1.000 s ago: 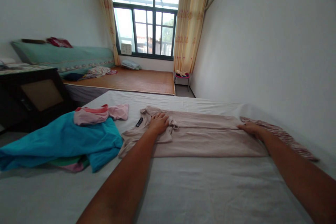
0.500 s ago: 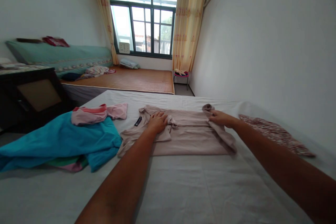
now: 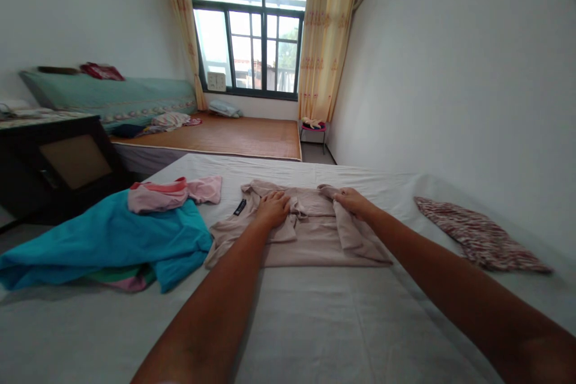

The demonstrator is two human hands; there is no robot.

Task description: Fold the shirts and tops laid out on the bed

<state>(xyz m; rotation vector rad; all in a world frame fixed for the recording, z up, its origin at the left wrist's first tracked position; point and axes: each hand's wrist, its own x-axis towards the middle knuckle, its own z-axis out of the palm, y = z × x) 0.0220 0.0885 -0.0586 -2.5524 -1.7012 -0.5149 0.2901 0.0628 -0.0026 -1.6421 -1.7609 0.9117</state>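
Observation:
A beige-pink shirt (image 3: 310, 249) lies across the white sheet (image 3: 315, 324), its neck with a dark label at the left. My left hand (image 3: 273, 209) rests flat on the shirt near the collar, fingers stretched out together. At the shirt's right end, my right hand (image 3: 353, 201) grips the hem and holds it lifted and turned over toward the left. The fingertips of the right hand are partly hidden by the fabric. Left of the shirt lies a blue garment (image 3: 148, 246) with a pink garment (image 3: 157, 197) on top.
A brown-and-white patterned cloth (image 3: 481, 237) lies at the right, near the wall. Beyond the sheet is a bed with a brown mat (image 3: 243, 135). A dark cabinet (image 3: 58, 156) stands at the left, and a small stool (image 3: 312, 127) is by the curtain.
My right hand has moved left, carrying the shirt's hem inward over the body of the shirt. My left hand stays in place on the shirt.

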